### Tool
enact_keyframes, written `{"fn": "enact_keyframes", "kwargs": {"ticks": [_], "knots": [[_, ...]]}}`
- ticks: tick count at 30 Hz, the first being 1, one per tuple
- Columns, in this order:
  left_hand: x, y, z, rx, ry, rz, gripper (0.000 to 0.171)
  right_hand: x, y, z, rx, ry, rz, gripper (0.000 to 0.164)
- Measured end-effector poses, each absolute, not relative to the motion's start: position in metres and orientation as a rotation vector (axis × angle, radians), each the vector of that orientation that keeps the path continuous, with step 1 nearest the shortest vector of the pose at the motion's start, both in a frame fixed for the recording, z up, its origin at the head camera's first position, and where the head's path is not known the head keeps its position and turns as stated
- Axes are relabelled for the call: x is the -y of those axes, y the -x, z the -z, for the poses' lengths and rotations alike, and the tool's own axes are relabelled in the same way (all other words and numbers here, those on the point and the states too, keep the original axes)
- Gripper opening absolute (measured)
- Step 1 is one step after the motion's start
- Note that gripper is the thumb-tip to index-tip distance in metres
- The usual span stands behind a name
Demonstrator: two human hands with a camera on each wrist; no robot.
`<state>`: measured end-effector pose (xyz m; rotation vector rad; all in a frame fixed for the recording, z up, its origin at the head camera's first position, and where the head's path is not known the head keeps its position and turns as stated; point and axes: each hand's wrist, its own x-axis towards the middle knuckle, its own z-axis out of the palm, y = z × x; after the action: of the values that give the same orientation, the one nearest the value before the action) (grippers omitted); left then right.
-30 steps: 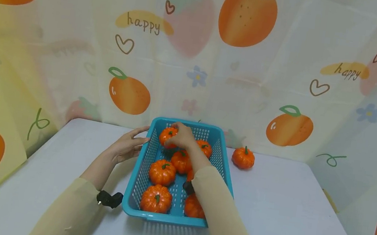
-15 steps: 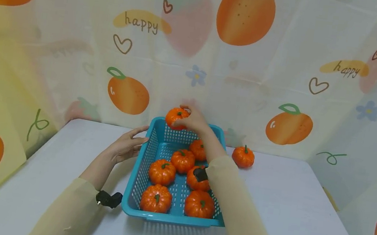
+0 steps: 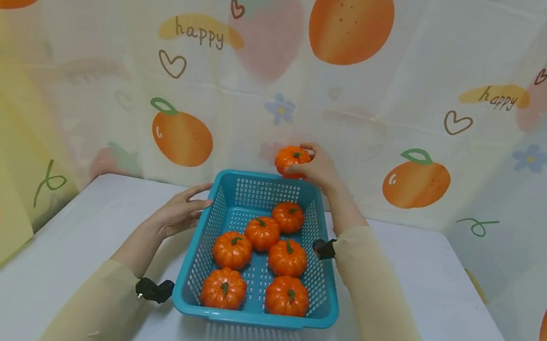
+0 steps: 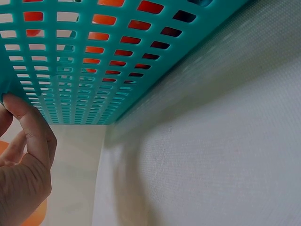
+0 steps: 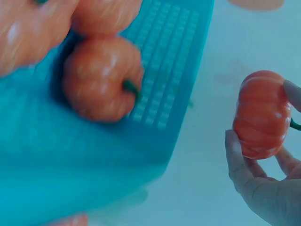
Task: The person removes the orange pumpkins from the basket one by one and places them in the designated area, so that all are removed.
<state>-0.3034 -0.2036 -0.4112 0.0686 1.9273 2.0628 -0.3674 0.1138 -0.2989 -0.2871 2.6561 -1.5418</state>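
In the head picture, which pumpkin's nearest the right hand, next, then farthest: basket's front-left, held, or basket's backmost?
1. Held pumpkin: in the right hand.
2. Backmost pumpkin: inside the basket, far end.
3. Front-left pumpkin: basket's near left corner.

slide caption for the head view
A pumpkin in the right hand, six more in the blue basket, and the left hand at its side.

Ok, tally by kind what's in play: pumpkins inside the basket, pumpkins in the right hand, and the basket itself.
Pumpkins inside: 6
Held pumpkin, in the right hand: 1
Blue basket: 1
Total: 8
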Motion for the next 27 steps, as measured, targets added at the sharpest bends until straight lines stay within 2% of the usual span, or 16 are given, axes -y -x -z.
{"fn": "enact_keyframes", "kwargs": {"ticks": [16, 27], "knots": [[0.202, 0.302, 0.41, -1.924, -0.057, -2.056, 0.072, -0.211, 0.363, 0.313, -2.739, 0.068, 1.446, 0.078], [0.203, 0.302, 0.41, -1.937, -0.059, -2.049, 0.071, -0.263, 0.351, 0.329, -2.739, -0.08, 1.434, 0.084]]}}
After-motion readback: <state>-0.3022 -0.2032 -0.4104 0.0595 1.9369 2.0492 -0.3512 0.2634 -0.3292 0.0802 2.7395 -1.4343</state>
